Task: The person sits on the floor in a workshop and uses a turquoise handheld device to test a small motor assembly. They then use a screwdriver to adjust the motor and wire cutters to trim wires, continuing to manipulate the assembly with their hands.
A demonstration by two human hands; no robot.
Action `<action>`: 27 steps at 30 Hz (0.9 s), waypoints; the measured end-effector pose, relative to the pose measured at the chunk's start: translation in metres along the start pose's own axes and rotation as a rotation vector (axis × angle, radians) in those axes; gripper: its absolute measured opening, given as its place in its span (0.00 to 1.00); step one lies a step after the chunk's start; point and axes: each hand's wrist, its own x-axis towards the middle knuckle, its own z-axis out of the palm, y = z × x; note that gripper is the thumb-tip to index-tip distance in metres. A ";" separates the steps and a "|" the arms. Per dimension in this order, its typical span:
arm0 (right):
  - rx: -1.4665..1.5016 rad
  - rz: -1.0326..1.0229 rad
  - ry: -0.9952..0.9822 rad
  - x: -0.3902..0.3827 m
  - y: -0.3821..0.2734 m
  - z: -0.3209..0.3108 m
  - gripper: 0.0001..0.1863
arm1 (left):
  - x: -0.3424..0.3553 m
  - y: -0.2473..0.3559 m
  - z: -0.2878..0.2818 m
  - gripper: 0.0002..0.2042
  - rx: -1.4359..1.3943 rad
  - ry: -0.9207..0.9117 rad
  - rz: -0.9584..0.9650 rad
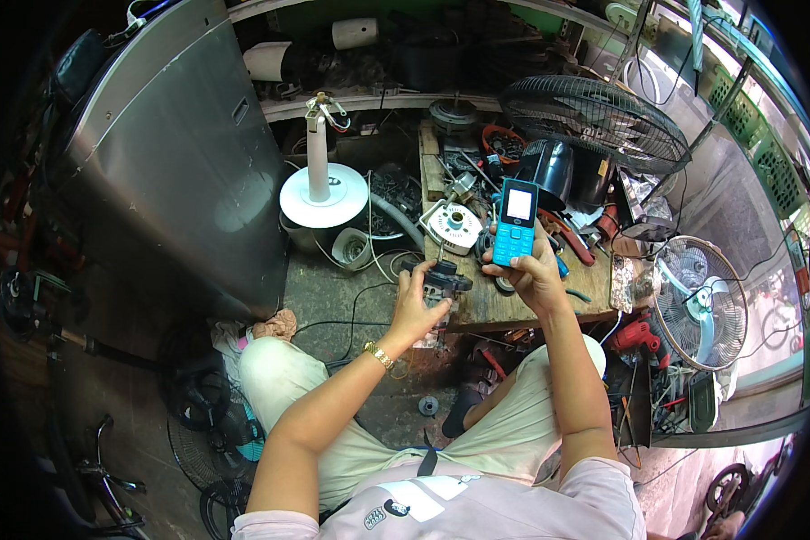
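A blue keypad phone (517, 225) with a lit white screen is upright in my right hand (538, 277), my thumb over its keys. My left hand (416, 311), with a gold watch on its wrist, is closed round a dark fan motor (445, 279) with a thin shaft pointing up. The motor is at the left edge of the wooden bench (488, 310). Just beyond it lies a round white slotted motor cover (454, 226) with a hole in its middle.
A white fan stand (319, 175) with a round base is on the floor at the left, beside a tall grey metal cabinet (175, 162). A black fan grille (594, 121) and a small fan (700, 301) are at the right. A red power drill (637, 338) is below the bench.
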 end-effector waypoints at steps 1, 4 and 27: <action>-0.001 -0.002 0.002 0.000 0.001 0.000 0.46 | 0.000 0.000 0.000 0.36 -0.001 -0.002 -0.001; -0.029 -0.005 0.019 0.000 0.001 0.002 0.46 | 0.000 0.000 -0.001 0.36 -0.006 -0.007 -0.007; 0.015 -0.052 -0.001 0.000 0.001 0.000 0.37 | 0.000 0.001 -0.001 0.36 -0.014 0.010 0.001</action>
